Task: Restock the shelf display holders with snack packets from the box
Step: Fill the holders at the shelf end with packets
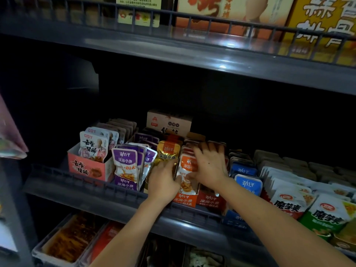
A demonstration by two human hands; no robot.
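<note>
Both my hands are in the middle shelf among rows of snack packets. My left hand (pixel 163 180) grips the lower edge of a gold packet (pixel 167 153) at the front of its holder. My right hand (pixel 210 164) lies with spread fingers over the row of orange packets (pixel 185 180), its thumb against the front one. The orange display holder (pixel 185 201) stands at the shelf's front rail. A purple packet row (pixel 126 166) sits to the left, a blue packet row (pixel 247 183) to the right. A cardboard box (pixel 169 122) stands behind the rows.
A pink holder (pixel 86 166) of white packets stands far left. White and green packets (pixel 325 214) fill the right end. A dark railed upper shelf (pixel 192 47) hangs overhead with large boxes on it. Trays of snacks (pixel 71 239) lie on the shelf below.
</note>
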